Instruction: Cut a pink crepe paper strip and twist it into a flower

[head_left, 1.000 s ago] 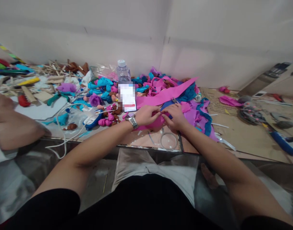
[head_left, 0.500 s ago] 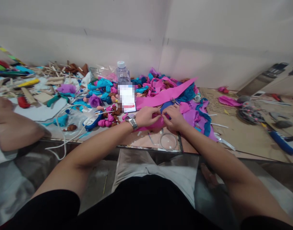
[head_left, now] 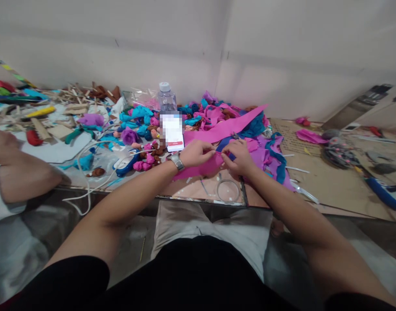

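Observation:
A strip of pink crepe paper (head_left: 202,167) hangs between my two hands, low over the table's front. My left hand (head_left: 197,154), with a metal watch at the wrist, pinches its upper edge between thumb and fingers. Close beside it, my right hand (head_left: 239,157) grips the same edge at the right, fingers curled. Behind them lies a longer pink strip (head_left: 227,129) on a heap of crumpled paper. Purple paper (head_left: 258,156) spreads just right of my right hand. A ring of thin wire (head_left: 228,180) rests below the hands.
A phone (head_left: 172,131) leans against a clear bottle (head_left: 167,98). Blue and pink paper flowers, a white cable (head_left: 87,190) and a blue-and-white tool (head_left: 126,165) lie at left. Another person's arm (head_left: 26,172) rests at far left. Cardboard (head_left: 314,172) covers the right side.
Both hands stay almost in place. The held pink strip hangs flatter and shows more of itself below the hands, and the fingertips have drawn slightly apart.

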Demonstrator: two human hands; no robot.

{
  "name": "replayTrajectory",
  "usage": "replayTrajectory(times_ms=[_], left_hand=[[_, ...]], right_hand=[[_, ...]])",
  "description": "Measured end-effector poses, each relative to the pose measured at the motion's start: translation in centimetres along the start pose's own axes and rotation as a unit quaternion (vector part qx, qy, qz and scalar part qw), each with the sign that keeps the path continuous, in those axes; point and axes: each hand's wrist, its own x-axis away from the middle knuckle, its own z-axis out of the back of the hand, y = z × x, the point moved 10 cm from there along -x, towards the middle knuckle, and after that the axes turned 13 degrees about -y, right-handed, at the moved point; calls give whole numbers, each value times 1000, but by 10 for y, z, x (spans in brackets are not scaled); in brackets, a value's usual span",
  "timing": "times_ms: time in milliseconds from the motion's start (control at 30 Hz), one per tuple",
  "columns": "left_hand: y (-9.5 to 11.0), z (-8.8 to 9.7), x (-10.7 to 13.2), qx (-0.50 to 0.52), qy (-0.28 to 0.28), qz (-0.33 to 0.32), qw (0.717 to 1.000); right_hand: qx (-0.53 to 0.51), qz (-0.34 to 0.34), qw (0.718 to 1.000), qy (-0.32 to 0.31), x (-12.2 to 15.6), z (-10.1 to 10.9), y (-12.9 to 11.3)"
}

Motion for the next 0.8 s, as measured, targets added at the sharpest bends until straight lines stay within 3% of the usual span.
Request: replayTrajectory(times_ms=[100, 233, 567, 800], left_hand=[[2, -1, 0, 25, -6, -8, 1000], [2, -15, -1, 63, -62, -19, 996], [-16, -33, -6, 143, -144, 10, 979], [-29, -31, -5, 215, -126, 77, 965]], right_hand=[[2, 5, 1000, -4, 0, 0, -2], [-4, 7, 1000, -14, 1, -3, -4], [-11, 15, 1000, -9, 1, -6, -5], [-2, 48, 999, 13, 2, -1, -12]])
